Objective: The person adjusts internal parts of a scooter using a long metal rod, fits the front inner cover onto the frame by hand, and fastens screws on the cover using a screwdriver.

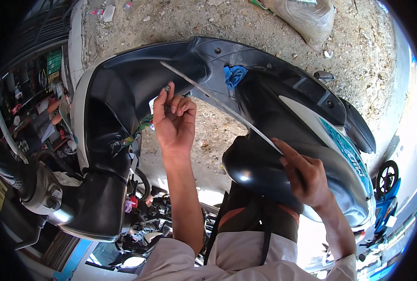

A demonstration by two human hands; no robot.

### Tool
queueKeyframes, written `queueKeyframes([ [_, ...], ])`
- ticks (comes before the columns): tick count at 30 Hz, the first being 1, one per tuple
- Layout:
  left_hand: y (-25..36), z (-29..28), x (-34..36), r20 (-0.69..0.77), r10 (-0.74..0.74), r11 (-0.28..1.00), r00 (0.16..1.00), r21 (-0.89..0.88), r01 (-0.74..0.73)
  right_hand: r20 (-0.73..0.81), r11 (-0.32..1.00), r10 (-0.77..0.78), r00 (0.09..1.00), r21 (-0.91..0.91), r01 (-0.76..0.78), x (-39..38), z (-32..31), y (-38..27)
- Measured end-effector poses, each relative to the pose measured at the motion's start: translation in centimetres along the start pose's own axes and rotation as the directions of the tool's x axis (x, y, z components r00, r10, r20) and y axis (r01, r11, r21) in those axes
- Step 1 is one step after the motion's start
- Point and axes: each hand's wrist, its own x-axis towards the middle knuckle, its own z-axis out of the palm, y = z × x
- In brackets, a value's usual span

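Note:
My left hand (175,122), palm up in front of the scooter's black front panel (110,103), pinches a small dark round piece, perhaps a bolt (167,88), between thumb and index finger; the other fingers curl inward. My right hand (306,175), over the black seat (255,164), grips a long thin metal rod (222,105) that slants up and left across the footboard (248,57) to above the front panel. A crumpled blue cloth (234,75) lies on the footboard near the rod.
A pale sack (302,18) lies on gritty ground (133,25) beyond the scooter. The handlebar and mirror (40,196) are at lower left. Other motorbikes (386,182) stand at right and below. A cluttered shop interior (49,107) with shelves is at far left.

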Motion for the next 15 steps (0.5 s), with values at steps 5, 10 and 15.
queueKeyframes([
  [5,-0.5,2.2,0.5,0.068,-0.068,0.998,0.995,0.010,0.068,0.023,0.999,-0.008,1.000,-0.037,0.008,-0.7,-1.8,0.6],
  [10,-0.9,2.4,1.0,0.049,-0.111,0.991,0.993,-0.076,0.114,-0.006,1.000,-0.019,1.000,-0.017,0.019,-0.7,-2.0,1.3],
  [15,-0.6,2.2,1.4,0.064,-0.106,0.993,0.992,-0.039,0.109,-0.005,0.999,-0.034,0.999,-0.029,0.034,-0.6,-1.8,1.9],
])
